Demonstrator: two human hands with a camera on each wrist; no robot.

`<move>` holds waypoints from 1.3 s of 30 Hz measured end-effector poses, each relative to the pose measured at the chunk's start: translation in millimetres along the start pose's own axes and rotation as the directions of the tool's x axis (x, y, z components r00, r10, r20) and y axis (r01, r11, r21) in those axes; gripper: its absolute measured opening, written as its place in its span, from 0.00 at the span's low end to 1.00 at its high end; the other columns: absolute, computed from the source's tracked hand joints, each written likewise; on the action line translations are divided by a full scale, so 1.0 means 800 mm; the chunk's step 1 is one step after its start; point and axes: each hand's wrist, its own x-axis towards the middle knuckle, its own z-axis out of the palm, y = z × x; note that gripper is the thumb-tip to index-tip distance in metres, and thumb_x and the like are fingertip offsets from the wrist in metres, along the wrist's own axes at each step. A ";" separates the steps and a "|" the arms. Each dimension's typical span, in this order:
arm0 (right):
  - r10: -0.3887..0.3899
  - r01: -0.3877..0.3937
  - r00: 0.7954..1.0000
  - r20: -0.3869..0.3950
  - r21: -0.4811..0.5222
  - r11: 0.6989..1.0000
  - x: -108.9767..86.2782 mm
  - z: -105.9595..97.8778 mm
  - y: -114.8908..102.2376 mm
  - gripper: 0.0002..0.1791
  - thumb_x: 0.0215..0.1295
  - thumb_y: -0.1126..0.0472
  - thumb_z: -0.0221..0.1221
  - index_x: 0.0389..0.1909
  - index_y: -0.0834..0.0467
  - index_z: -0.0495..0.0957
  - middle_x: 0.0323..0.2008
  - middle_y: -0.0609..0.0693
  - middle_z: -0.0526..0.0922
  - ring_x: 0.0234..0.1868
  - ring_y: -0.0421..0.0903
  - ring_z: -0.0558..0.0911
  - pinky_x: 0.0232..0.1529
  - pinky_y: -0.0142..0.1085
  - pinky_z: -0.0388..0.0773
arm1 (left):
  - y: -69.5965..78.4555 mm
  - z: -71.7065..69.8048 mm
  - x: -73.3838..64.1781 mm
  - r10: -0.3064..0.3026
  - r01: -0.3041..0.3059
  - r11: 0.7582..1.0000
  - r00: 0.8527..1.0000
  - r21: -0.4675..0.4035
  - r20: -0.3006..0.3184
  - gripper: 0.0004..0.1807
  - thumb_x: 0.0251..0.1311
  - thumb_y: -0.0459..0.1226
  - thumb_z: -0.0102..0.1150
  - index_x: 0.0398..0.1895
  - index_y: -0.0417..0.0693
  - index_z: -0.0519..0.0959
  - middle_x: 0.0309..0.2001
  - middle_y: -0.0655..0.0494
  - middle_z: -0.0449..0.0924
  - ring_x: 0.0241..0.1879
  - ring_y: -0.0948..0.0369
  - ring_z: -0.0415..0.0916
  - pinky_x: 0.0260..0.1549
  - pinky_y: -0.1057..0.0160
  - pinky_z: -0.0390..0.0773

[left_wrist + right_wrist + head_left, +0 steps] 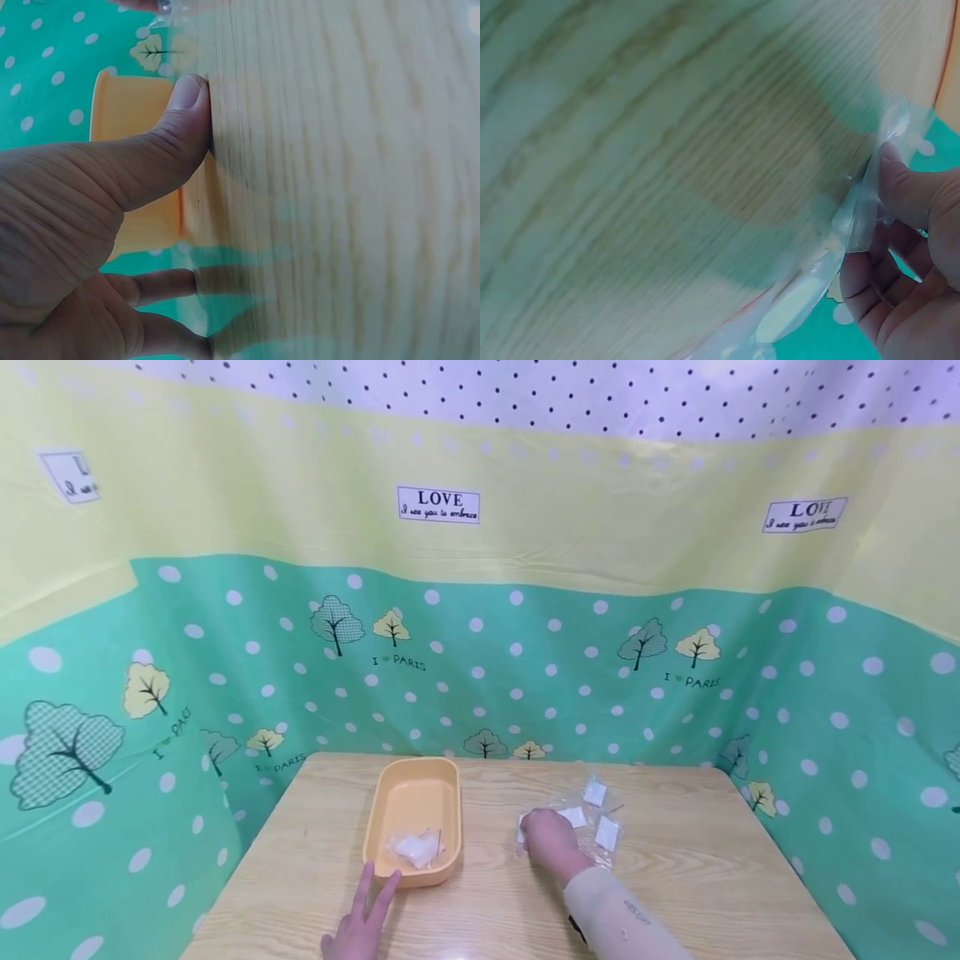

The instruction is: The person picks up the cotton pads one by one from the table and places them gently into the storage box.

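Holding nothing, the left hand (358, 928) spreads straight fingers at the tray (415, 797), toward the tabletop's (727, 860) left edge, perhaps to steady it; beyond, the right hand (557, 845) pinches a bag (861, 225), seemingly to free it from other bags (607, 833).

- A patterned cloth (570, 547) hangs in soft folds behind the table (690, 877) and along both sides.
- Its top band (487, 389) is pale with dark dots.
- Below, a yellow band (585, 510) bears labels (438, 505) reading "LOVE".
- The green band (513, 697) carries pale spots (477, 625) and printed trees (337, 622).
- The table has glossy, light wood grain, reflecting green.
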 end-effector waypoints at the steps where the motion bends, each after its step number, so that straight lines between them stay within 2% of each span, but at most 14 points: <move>1: 0.004 -0.004 1.000 -0.004 0.005 1.000 -0.001 0.000 0.000 0.07 0.45 0.64 0.70 0.26 0.50 0.84 0.30 0.46 0.86 0.32 0.46 0.82 0.36 0.41 0.84 | 0.000 0.000 0.000 -0.003 0.003 1.000 1.000 0.004 0.003 0.77 0.12 0.77 0.68 0.78 0.70 0.48 0.81 0.49 0.29 0.44 0.38 0.79 0.42 0.13 0.63; 5: -0.022 0.023 0.999 -0.031 0.023 0.999 -0.004 -0.003 0.003 0.07 0.46 0.64 0.69 0.27 0.50 0.86 0.31 0.46 0.87 0.31 0.46 0.82 0.36 0.41 0.84 | 0.001 -0.001 0.000 -0.012 0.011 1.000 1.000 0.006 0.007 0.77 0.12 0.77 0.67 0.78 0.70 0.48 0.81 0.49 0.28 0.44 0.38 0.79 0.42 0.13 0.63; 8: -0.040 0.043 0.998 -0.053 0.043 0.998 -0.007 -0.006 0.006 0.06 0.51 0.63 0.68 0.31 0.49 0.87 0.34 0.46 0.88 0.35 0.47 0.85 0.39 0.42 0.85 | 0.001 0.000 0.001 -0.007 0.007 1.000 1.000 0.001 0.009 0.77 0.12 0.77 0.68 0.78 0.70 0.47 0.81 0.48 0.29 0.44 0.37 0.79 0.42 0.13 0.63; 12: 0.011 0.007 0.996 -0.093 0.181 0.983 -0.006 -0.022 -0.006 0.04 0.60 0.57 0.66 0.36 0.48 0.88 0.40 0.46 0.86 0.39 0.46 0.84 0.42 0.41 0.85 | 0.000 0.001 0.002 -0.004 0.004 1.000 1.000 -0.003 0.010 0.77 0.13 0.71 0.74 0.78 0.70 0.48 0.81 0.48 0.30 0.44 0.37 0.79 0.42 0.13 0.63; 14: 0.043 -0.001 0.991 -0.128 0.314 0.949 -0.002 -0.037 -0.022 0.05 0.61 0.55 0.66 0.37 0.48 0.88 0.40 0.45 0.84 0.37 0.43 0.82 0.39 0.38 0.85 | 0.000 0.002 0.001 -0.003 0.003 1.000 1.000 0.001 0.007 0.77 0.14 0.69 0.76 0.78 0.71 0.47 0.81 0.49 0.29 0.44 0.37 0.79 0.42 0.13 0.63; 18: 0.058 0.052 0.982 -0.181 0.550 0.834 0.003 -0.063 -0.061 0.08 0.61 0.53 0.66 0.41 0.47 0.87 0.35 0.42 0.83 0.33 0.37 0.78 0.31 0.28 0.81 | 0.000 0.003 0.001 0.004 -0.004 1.000 1.000 0.002 -0.013 0.76 0.14 0.68 0.77 0.78 0.70 0.49 0.81 0.49 0.30 0.44 0.38 0.80 0.43 0.13 0.62; 20: 0.034 0.086 0.983 -0.180 0.615 0.784 0.002 -0.072 -0.078 0.08 0.62 0.52 0.66 0.41 0.47 0.87 0.33 0.41 0.85 0.32 0.36 0.79 0.29 0.26 0.80 | 0.001 0.003 0.001 0.008 -0.008 1.000 1.000 0.000 -0.025 0.76 0.13 0.67 0.78 0.77 0.69 0.50 0.81 0.48 0.32 0.44 0.38 0.80 0.43 0.13 0.63; 23: 0.002 0.110 0.986 -0.166 0.664 0.740 -0.002 -0.079 -0.098 0.08 0.63 0.51 0.65 0.41 0.47 0.87 0.34 0.41 0.86 0.32 0.35 0.80 0.29 0.25 0.81 | 0.002 0.003 0.000 0.002 -0.002 1.000 0.999 -0.001 -0.035 0.76 0.13 0.67 0.78 0.77 0.68 0.51 0.80 0.48 0.35 0.44 0.39 0.80 0.43 0.13 0.63; 27: -0.019 0.131 0.986 -0.167 0.692 0.710 -0.005 -0.078 -0.115 0.08 0.64 0.52 0.64 0.42 0.48 0.87 0.34 0.41 0.88 0.31 0.34 0.80 0.28 0.26 0.82 | 0.002 0.003 -0.001 0.000 0.000 1.000 0.999 0.000 -0.032 0.76 0.13 0.69 0.76 0.77 0.68 0.51 0.80 0.47 0.36 0.44 0.38 0.80 0.43 0.13 0.63; 32: -0.031 0.116 0.991 -0.129 0.724 0.680 -0.009 -0.073 -0.129 0.07 0.65 0.54 0.64 0.41 0.50 0.86 0.33 0.41 0.87 0.31 0.34 0.79 0.29 0.26 0.81 | 0.002 0.001 0.000 -0.001 0.001 1.000 1.000 -0.009 -0.014 0.77 0.12 0.72 0.74 0.77 0.69 0.50 0.80 0.47 0.34 0.44 0.37 0.79 0.43 0.12 0.62; 39: -0.060 0.111 0.994 -0.096 0.727 0.678 -0.013 -0.070 -0.145 0.08 0.65 0.54 0.64 0.42 0.51 0.86 0.33 0.41 0.86 0.33 0.33 0.79 0.31 0.25 0.81 | 0.001 -0.001 -0.001 -0.001 0.001 1.000 1.000 -0.026 -0.006 0.77 0.12 0.74 0.72 0.77 0.67 0.50 0.80 0.46 0.34 0.46 0.35 0.79 0.43 0.12 0.60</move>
